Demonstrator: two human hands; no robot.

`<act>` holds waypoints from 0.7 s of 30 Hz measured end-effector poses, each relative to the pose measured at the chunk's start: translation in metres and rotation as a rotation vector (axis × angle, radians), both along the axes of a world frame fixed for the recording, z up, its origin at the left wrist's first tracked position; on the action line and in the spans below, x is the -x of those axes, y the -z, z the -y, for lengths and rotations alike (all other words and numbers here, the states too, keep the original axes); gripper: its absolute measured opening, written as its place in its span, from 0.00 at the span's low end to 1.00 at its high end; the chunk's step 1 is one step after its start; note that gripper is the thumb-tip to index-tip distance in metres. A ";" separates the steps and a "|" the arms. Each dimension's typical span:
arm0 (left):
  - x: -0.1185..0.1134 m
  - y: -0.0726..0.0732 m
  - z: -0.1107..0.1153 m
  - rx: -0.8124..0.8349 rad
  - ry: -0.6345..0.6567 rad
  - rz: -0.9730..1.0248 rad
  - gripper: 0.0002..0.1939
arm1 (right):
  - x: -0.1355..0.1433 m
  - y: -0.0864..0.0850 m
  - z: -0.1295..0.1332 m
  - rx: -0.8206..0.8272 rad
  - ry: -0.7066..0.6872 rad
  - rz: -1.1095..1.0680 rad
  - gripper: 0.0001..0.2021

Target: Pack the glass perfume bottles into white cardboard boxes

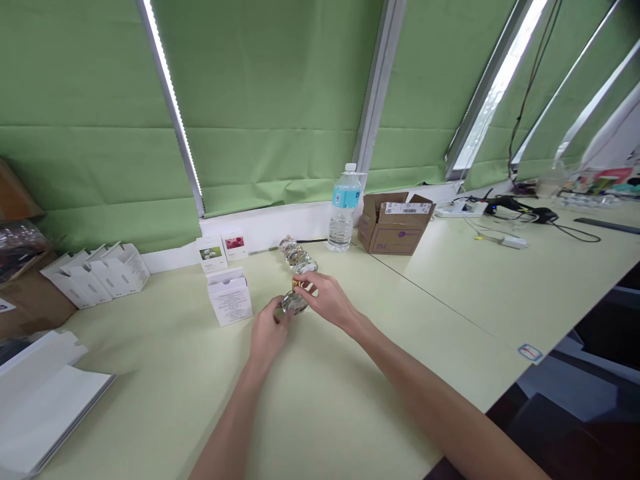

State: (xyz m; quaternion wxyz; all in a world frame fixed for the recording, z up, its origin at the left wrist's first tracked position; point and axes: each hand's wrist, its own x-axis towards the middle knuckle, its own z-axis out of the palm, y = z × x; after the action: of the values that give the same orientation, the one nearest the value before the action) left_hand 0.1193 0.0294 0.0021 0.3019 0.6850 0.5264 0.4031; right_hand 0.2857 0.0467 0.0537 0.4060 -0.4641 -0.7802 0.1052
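Note:
A small round glass bottle (294, 304) stands on the pale table, between my two hands. My left hand (270, 332) is closed round its left and near side. Above the glass, my right hand (326, 298) pinches a gold cap (297, 283) at the bottle's neck; whether the cap is fastened to the neck cannot be made out. Just behind are several similar glass bottles (299, 257) in a row. An upright white box (230, 298) with printed text stands to the left of my left hand, its top open.
Two picture cards (213, 255) lean by the wall. Several white boxes (97, 273) and white sheets (45, 403) are at the left. A water bottle (343, 213) and an open brown carton (393, 230) stand behind; cables (525, 212) lie at the far right.

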 end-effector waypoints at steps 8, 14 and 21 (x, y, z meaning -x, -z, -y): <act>-0.001 0.000 0.002 -0.017 -0.010 0.013 0.14 | -0.001 -0.004 0.002 -0.028 0.001 0.051 0.10; 0.000 -0.001 0.002 -0.023 -0.003 0.017 0.15 | 0.002 -0.005 0.006 0.009 0.049 0.123 0.09; -0.001 -0.004 0.003 -0.015 -0.013 0.043 0.16 | 0.003 -0.005 0.006 0.064 0.031 0.107 0.09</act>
State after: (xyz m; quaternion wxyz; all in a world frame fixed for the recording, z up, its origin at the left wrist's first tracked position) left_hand 0.1203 0.0265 0.0057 0.3052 0.6752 0.5211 0.4235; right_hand 0.2827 0.0404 0.0585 0.3501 -0.4940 -0.7897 0.0989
